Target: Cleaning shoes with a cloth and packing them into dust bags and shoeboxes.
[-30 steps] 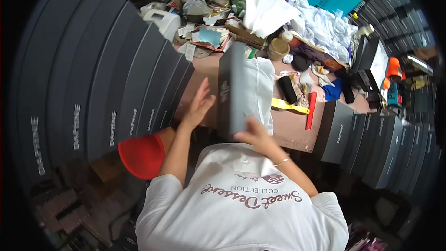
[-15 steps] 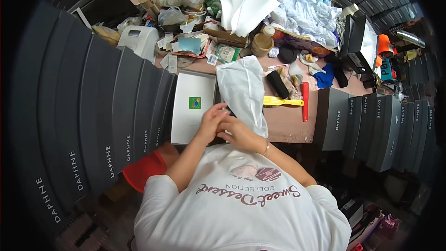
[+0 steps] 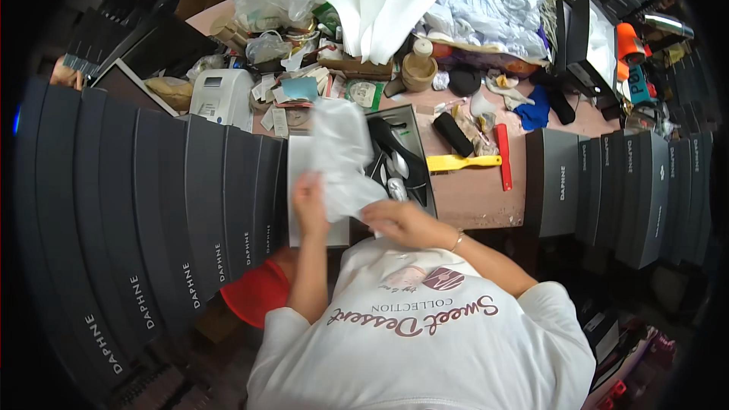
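- Just left of the open shoe box (image 3: 410, 120), the white sheet (image 3: 342, 144) is up off the surface, leaning over the pale lid (image 3: 300, 156) and covering much of it; whether it is paper or thin cloth, I cannot tell.
- At the sheet's left edge, on the side away from the box, the left hand (image 3: 310, 201) has its fingers closed on the sheet, though blur hides the fingertips.
- Near the box's lower left corner, the right hand (image 3: 399, 220) pinches the sheet's bottom corner between thumb and fingers.
- Inside the box lie the black shoes (image 3: 414, 171), with shiny pale pieces among them; neither hand grips a shoe.
- Done, as far as shows: the lid is off the box's contents and lies inner side up beside it, and the sheet is clear of most of the box, so the shoes are exposed.
- Left, by my judgement: the sheet is not yet put down or smoothed, the shoes remain in the box, and the box is not closed. This looks like an early or middle stage; one moment cannot settle which.
- Right of the box, a yellow-handled brush (image 3: 463, 162), a black brush (image 3: 453, 134) and a red tool (image 3: 503, 156) lie untouched on the table (image 3: 482, 205).
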`<control>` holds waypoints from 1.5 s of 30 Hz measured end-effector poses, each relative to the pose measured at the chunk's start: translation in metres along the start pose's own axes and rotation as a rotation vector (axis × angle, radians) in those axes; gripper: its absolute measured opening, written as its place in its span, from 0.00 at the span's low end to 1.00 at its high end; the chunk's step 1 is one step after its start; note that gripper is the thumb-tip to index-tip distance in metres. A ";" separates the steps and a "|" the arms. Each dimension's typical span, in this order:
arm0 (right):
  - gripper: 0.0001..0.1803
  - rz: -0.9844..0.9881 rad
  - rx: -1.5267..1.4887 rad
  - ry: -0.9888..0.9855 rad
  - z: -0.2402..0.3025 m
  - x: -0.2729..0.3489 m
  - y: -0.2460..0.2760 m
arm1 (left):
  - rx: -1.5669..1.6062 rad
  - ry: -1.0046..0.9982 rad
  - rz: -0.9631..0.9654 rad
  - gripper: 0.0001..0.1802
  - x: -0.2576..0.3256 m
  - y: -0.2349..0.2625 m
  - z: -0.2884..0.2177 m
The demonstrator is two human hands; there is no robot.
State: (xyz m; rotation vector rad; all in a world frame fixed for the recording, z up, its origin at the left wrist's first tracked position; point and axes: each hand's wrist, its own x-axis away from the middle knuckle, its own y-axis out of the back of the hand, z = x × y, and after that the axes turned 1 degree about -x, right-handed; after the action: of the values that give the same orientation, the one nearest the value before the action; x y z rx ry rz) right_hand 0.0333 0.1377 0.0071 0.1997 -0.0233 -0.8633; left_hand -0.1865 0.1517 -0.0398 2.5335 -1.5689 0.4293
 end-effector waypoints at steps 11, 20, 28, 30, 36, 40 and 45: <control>0.17 -0.312 1.174 -0.331 -0.104 -0.030 0.039 | -1.335 -0.481 0.488 0.14 -0.038 0.034 -0.014; 0.23 -0.340 1.223 -0.106 -0.102 -0.057 0.043 | -0.867 -0.610 0.485 0.15 -0.027 0.027 -0.005; 0.09 -0.355 0.957 -0.362 -0.066 -0.067 0.071 | -0.685 -0.611 0.674 0.18 0.008 -0.003 0.015; 0.11 -0.354 0.756 -0.213 -0.044 -0.056 0.097 | -0.587 -0.585 0.474 0.19 0.001 0.006 -0.010; 0.14 0.317 0.872 0.246 0.029 -0.058 0.068 | -0.231 0.153 0.927 0.32 -0.020 -0.030 -0.073; 0.13 -0.174 0.781 0.348 0.048 -0.063 0.063 | 0.339 0.624 0.968 0.41 0.011 -0.044 -0.037; 0.13 -0.515 0.255 0.041 0.025 -0.013 0.062 | 0.562 0.699 0.748 0.44 0.028 -0.042 -0.030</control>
State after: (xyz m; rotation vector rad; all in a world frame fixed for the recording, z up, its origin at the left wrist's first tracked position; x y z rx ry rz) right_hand 0.0692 0.1824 0.0439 0.4750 -0.0451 -1.3701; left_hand -0.1426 0.1539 -0.0015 1.5786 -2.1730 1.8037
